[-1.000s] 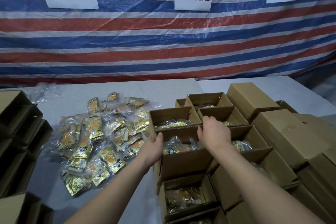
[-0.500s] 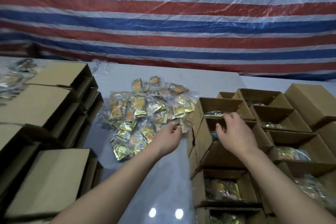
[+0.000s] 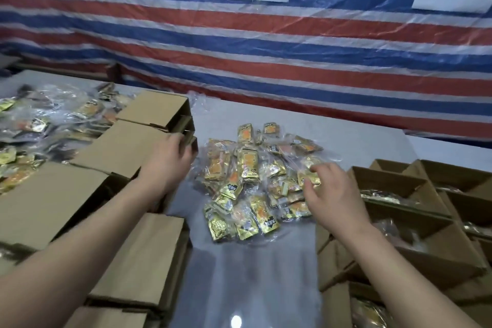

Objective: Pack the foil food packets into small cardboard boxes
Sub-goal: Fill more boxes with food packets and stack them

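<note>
While left hand (image 3: 170, 160) grips box (image 3: 127, 149), right hand (image 3: 332, 192) touches packets (image 3: 247, 168).

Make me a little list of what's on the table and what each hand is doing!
middle: pile of shiny gold foil food packets on the grey table
left side: stacked empty brown cardboard boxes
right side: open brown cardboard boxes with packets inside
left hand: fingers curled on a stacked box's end
right hand: fingers spread at the pile's right edge; hold unclear
</note>
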The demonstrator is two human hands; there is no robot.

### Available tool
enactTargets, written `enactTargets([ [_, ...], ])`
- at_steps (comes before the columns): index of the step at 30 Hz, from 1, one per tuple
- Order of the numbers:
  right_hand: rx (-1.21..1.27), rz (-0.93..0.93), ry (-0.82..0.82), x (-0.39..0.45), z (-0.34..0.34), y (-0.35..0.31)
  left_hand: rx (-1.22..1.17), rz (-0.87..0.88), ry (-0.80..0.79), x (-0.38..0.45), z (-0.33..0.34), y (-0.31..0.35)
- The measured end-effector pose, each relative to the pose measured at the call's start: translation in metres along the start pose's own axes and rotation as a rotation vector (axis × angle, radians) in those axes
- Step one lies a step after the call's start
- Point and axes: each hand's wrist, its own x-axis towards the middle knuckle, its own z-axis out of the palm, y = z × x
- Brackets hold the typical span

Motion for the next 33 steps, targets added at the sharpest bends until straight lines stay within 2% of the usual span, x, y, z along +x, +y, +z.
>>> enactTargets([
  [3,0.08,-0.126,-0.099,0.013,0.026,-0.052,0.219,-0.101,0.001,0.001,-0.03,-0.051],
  [7,0.154,-0.303,-0.246,0.021,0.063,-0.132,0.348,-0.154,0.007,-0.03,-0.058,-0.111],
  [12,0.177,-0.495,-0.439,0.02,0.1,-0.223,0.514,-0.294,-0.132,-0.076,-0.071,-0.17],
  [14,0.133,-0.535,-0.486,0.017,0.111,-0.244,0.585,-0.345,-0.23,-0.092,-0.064,-0.185],
  [16,0.094,-0.548,-0.518,0.014,0.118,-0.256,0.621,-0.349,-0.249,-0.102,-0.056,-0.194],
  [23,0.087,-0.54,-0.554,0.011,0.111,-0.263,0.728,-0.311,-0.181,-0.104,-0.063,-0.184],
  [28,0.176,-0.489,-0.513,0.017,0.091,-0.26,0.725,-0.286,-0.111,-0.106,-0.102,-0.15],
  [33,0.371,-0.459,-0.383,0.024,0.052,-0.257,0.649,-0.124,-0.008,-0.118,-0.149,-0.09],
])
